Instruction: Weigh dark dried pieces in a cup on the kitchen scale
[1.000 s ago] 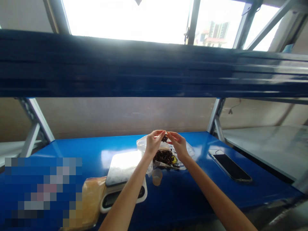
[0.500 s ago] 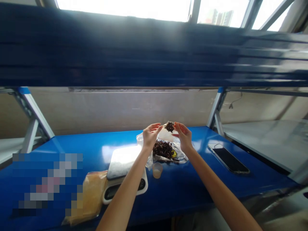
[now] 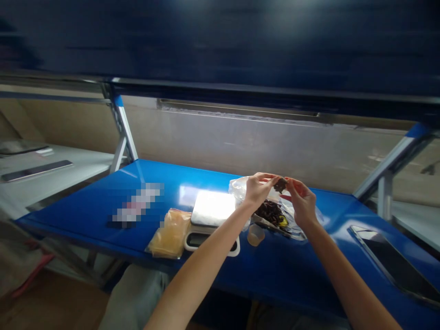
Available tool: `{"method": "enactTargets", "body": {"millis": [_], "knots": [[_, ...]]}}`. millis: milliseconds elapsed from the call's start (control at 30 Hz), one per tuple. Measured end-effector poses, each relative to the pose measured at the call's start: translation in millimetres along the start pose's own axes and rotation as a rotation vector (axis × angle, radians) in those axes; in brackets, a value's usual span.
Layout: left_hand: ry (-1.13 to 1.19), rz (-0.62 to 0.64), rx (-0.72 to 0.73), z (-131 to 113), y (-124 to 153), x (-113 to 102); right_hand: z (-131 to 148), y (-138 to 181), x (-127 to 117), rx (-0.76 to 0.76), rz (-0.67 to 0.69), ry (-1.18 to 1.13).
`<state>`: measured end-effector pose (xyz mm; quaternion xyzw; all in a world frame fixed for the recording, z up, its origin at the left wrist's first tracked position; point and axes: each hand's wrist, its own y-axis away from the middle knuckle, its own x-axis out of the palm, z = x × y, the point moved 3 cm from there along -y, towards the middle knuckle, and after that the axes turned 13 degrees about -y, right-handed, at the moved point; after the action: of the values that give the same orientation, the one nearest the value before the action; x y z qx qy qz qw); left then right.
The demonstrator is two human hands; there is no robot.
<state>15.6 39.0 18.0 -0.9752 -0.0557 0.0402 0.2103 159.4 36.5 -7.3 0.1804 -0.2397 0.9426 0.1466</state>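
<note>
Above the open plastic bag, my left hand [image 3: 258, 189] and my right hand [image 3: 302, 199] come together with fingers pinched. Between their fingertips is a small packet of dark pieces [image 3: 280, 184], apparently in a clear little bag; its outline is hard to make out. Below them lies a heap of dark brown dried pieces [image 3: 270, 211] on a crumpled clear plastic bag [image 3: 237, 187], with a small yellow patch at its right side. A small translucent cup [image 3: 256, 235] stands just in front of the heap.
Left of the cup is a white kitchen scale [image 3: 213, 208], partly behind my left forearm. A yellowish pack of plastic bags [image 3: 171, 234] lies beside it. A phone [image 3: 395, 259] rests at the right on the blue table [image 3: 113, 201]. A dark blue shelf [image 3: 220, 50] hangs low overhead.
The view has turned left and downward, so the table contents sit further right and the left side table shows. Both hands stay over the heap, holding the small packet closer together.
</note>
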Motion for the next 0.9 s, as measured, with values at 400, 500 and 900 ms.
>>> {"method": "enactTargets", "body": {"millis": [400,500,900], "knots": [[-0.267,-0.171,0.12,-10.1,2.9,-7.8,2.7,3.2,0.8,-0.132,-0.018,0.138],[-0.234,-0.082,0.136,-9.7,2.5,-4.8,3.3,4.5,3.6,-0.14,0.018,0.192],[-0.264,-0.099,0.178,-11.5,5.3,-8.3,-3.0,2.0,1.7,-0.061,-0.039,0.133]]}}
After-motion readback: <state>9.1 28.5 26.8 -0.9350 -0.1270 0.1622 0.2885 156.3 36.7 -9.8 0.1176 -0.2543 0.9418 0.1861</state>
